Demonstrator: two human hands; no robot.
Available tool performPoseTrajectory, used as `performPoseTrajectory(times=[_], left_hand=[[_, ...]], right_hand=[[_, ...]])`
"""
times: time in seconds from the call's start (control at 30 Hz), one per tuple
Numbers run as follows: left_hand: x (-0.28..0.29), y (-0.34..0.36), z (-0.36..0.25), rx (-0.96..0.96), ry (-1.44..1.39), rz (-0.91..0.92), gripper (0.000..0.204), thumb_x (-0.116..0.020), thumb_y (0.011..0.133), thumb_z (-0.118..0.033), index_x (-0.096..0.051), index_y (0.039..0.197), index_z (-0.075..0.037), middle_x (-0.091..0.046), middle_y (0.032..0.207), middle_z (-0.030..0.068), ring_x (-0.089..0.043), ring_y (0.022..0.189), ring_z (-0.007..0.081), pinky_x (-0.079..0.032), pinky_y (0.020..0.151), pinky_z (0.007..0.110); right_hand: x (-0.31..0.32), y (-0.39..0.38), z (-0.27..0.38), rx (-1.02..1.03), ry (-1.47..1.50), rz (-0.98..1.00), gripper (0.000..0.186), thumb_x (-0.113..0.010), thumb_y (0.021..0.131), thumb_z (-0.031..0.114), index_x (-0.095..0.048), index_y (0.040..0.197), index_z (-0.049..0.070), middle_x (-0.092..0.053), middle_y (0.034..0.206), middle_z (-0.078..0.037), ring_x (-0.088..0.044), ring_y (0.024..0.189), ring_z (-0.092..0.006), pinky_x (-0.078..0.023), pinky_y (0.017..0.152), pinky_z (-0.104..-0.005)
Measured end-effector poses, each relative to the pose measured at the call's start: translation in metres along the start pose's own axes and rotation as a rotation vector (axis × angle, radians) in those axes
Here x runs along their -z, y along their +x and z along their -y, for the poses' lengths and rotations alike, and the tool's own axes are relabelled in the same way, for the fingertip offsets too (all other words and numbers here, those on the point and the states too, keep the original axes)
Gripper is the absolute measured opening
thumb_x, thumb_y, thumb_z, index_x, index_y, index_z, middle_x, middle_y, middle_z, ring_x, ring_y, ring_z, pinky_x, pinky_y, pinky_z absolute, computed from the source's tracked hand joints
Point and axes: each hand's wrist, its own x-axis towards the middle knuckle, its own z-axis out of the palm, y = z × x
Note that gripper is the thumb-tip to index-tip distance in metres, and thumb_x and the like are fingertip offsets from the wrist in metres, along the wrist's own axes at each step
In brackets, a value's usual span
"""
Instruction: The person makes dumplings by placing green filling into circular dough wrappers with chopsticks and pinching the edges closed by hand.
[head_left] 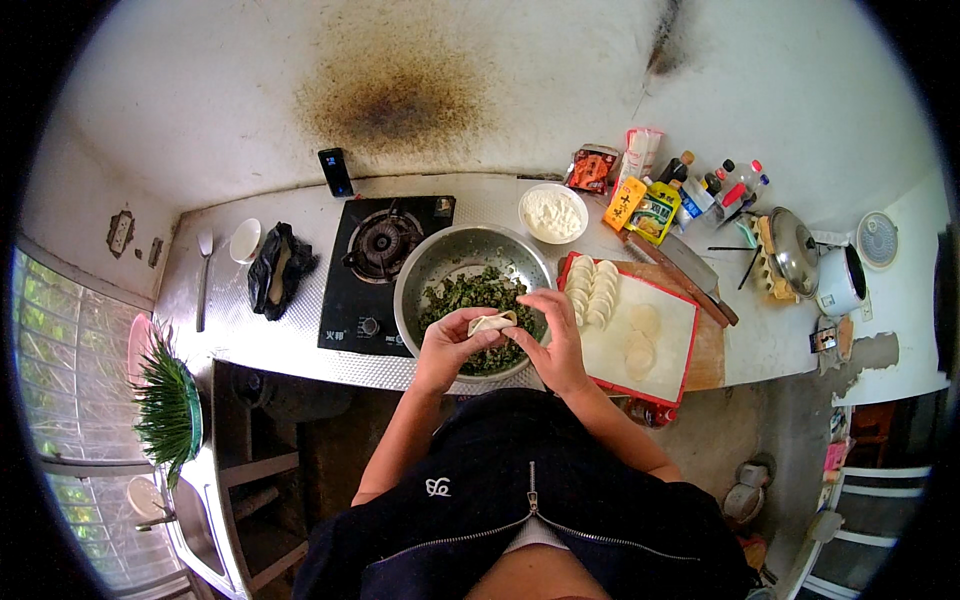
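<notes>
Both hands raised over a wide, round steel bowl (470,262), pinching one pale, soft dumpling (494,321) between them
Left hand (452,345) cupped beneath the dumpling, fingers (470,322) curled closed around its left end
Right hand (556,340) at its right end, fingers (530,300) bent and pressed onto the doughy folded edge
Dumpling half-moon in shape, smooth and matte, held just above the chopped dark green filling (470,295) heaped in the shiny bowl
Bowl resting on the dimpled metal bench (260,335), overlapping the right part of a black glass single-burner gas stove (385,270)
Just right of the bowl, a white cutting board with red rim (640,340) lying on a wooden board (710,350)
Neat rows of finished folded dumplings (592,290) at the board's upper left, round flat wrappers (642,335) near its middle
Small white bowl of white powder (552,213) behind the steel bowl
Crumpled black plastic bag (278,266) left of the stove, a metal spoon (204,275) farther left
Cluster of bottles and packets (665,190) at the back right, a lidded metal pot (800,252) beyond
Spiky green potted plant (170,400) at the lower left by the window
</notes>
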Motion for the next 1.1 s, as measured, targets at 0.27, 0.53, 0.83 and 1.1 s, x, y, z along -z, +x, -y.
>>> performPoseTrajectory(times=[0.27,0.53,0.83,1.1], left_hand=[[0.003,-0.001,0.0,0.017,-0.109,-0.049,0.032,-0.067,0.087,-0.002,-0.059,0.118,0.001,-0.068,0.107,0.011,-0.066,0.097,0.0178,-0.054,0.087,0.031],[0.004,-0.003,-0.003,0.049,-0.273,-0.043,0.033,-0.065,0.087,0.0,-0.059,0.119,0.0,-0.067,0.107,0.0107,-0.065,0.099,0.0182,-0.054,0.089,0.031],[0.006,-0.003,0.005,0.075,-0.265,0.013,0.03,-0.066,0.087,-0.001,-0.06,0.116,-0.002,-0.066,0.108,0.0093,-0.065,0.097,0.0181,-0.054,0.087,0.031],[0.001,-0.003,0.007,0.094,-0.232,-0.022,0.03,-0.065,0.087,0.0,-0.059,0.117,0.0,-0.067,0.109,0.0097,-0.065,0.099,0.0175,-0.053,0.089,0.03]], right_hand=[[-0.002,-0.005,-0.001,0.061,0.002,0.115,0.035,-0.073,0.081,0.015,-0.061,0.112,0.005,-0.055,0.111,-0.012,-0.052,0.107,-0.0292,-0.041,0.094,-0.0397],[-0.005,-0.008,-0.004,-0.186,0.244,0.065,0.031,-0.071,0.085,0.013,-0.061,0.112,0.0,-0.056,0.113,-0.011,-0.059,0.1,-0.0212,-0.048,0.088,-0.0321],[-0.009,-0.013,-0.012,-0.299,0.367,0.106,0.021,-0.067,0.088,0.008,-0.063,0.105,-0.004,-0.061,0.102,-0.009,-0.061,0.093,-0.0161,-0.05,0.084,-0.0289],[-0.011,-0.017,-0.019,-0.24,0.29,0.014,0.014,-0.068,0.087,0.008,-0.066,0.098,0.0,-0.064,0.094,-0.009,-0.062,0.088,-0.0187,-0.049,0.078,-0.0294]])
